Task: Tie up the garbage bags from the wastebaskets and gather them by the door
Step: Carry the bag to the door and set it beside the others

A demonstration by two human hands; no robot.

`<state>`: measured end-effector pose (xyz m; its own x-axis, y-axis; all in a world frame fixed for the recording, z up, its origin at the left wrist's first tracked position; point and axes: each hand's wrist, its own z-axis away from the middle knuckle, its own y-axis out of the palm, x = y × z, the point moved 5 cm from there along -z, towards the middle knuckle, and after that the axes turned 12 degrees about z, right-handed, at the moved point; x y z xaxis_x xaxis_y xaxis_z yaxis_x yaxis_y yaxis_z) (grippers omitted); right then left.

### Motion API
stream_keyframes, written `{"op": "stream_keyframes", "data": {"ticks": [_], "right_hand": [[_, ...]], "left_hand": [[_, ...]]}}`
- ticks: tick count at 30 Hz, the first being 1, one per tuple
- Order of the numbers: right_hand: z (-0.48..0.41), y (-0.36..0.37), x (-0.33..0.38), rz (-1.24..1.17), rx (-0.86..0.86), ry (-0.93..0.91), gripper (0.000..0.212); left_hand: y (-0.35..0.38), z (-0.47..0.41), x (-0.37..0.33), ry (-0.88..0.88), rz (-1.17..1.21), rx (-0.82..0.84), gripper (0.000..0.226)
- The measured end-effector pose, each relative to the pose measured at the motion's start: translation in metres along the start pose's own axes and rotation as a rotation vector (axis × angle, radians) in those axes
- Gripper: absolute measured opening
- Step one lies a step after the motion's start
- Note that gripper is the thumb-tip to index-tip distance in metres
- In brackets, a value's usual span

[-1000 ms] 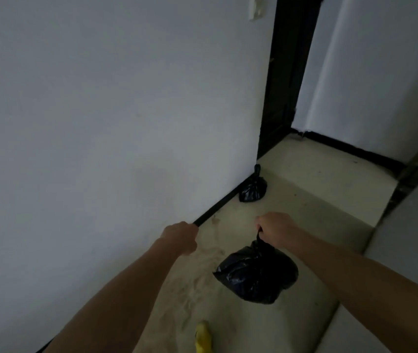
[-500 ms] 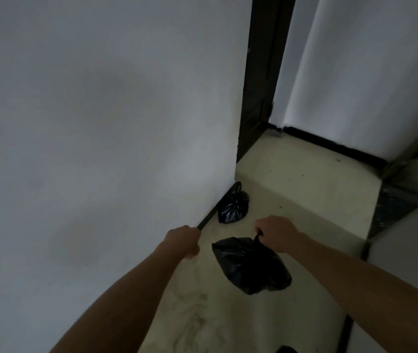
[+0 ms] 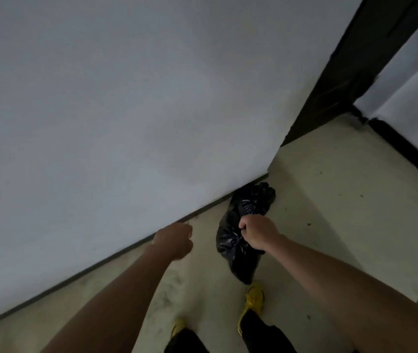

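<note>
The right hand point(image 3: 258, 234) sits at about 5 o'clock from the centre of the head view. Its grip is closed tight round the gathered neck of a black garbage bag point(image 3: 233, 250). The fingers are curled fully in, and the bag's neck disappears into the fist. The bag hangs to the 7 o'clock side of that hand. Its crinkled body tapers to a point that ends, in the view, just above the right shoe point(image 3: 255, 300) (whether it clears the floor or brushes it, I cannot tell).

A second garbage bag point(image 3: 253, 197), also black, lies on the floor point(image 3: 330, 200) at 12 o'clock from the right hand. It is tucked against the foot of the white wall point(image 3: 126, 110), right by the wall's outer corner. The two bags overlap in the view, so whether they touch cannot be told.

The left hand point(image 3: 174, 240) is at 9 o'clock from the right hand, near it but apart, held out over the floor close to the dark baseboard point(image 3: 101, 261). Its grip is curled into a fist, and nothing shows inside it.

At 1 o'clock in the view a dark door frame point(image 3: 342, 77) rises from the floor beyond the wall's corner. At 6 o'clock stand two yellow shoes, the left shoe point(image 3: 178, 326) partly hidden, with black trouser legs point(image 3: 261, 332) above them.
</note>
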<state>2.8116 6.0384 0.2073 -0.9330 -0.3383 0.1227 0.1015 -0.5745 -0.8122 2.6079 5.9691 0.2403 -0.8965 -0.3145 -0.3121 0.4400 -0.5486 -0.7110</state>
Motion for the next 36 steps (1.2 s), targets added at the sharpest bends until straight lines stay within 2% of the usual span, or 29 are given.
{"op": "stream_keyframes", "data": {"ticks": [8, 14, 17, 20, 26, 31, 36], "right_hand": [[-0.156, 0.048, -0.026, -0.276, 0.045, 0.083, 0.023], [-0.277, 0.13, -0.039, -0.522, 0.011, 0.238, 0.022], [-0.325, 0.169, -0.046, -0.555, -0.002, 0.268, 0.023], [-0.353, 0.202, -0.045, -0.488, 0.059, 0.256, 0.024], [-0.361, 0.219, -0.032, -0.217, 0.142, 0.086, 0.037], [-0.327, 0.2, -0.025, 0.03, 0.14, -0.013, 0.04], [-0.252, 0.164, -0.01, 0.316, 0.174, -0.197, 0.03]], "left_hand": [[0.055, -0.117, 0.037, -0.166, 0.093, -0.007, 0.027], [0.13, -0.211, 0.077, -0.187, 0.091, 0.022, 0.027], [0.163, -0.24, 0.101, -0.182, 0.07, 0.046, 0.026], [0.188, -0.263, 0.131, -0.199, 0.062, 0.046, 0.025], [0.2, -0.269, 0.155, -0.241, 0.096, 0.031, 0.027], [0.187, -0.241, 0.144, -0.267, 0.125, 0.019, 0.026], [0.151, -0.181, 0.11, -0.303, 0.19, -0.061, 0.028]]}}
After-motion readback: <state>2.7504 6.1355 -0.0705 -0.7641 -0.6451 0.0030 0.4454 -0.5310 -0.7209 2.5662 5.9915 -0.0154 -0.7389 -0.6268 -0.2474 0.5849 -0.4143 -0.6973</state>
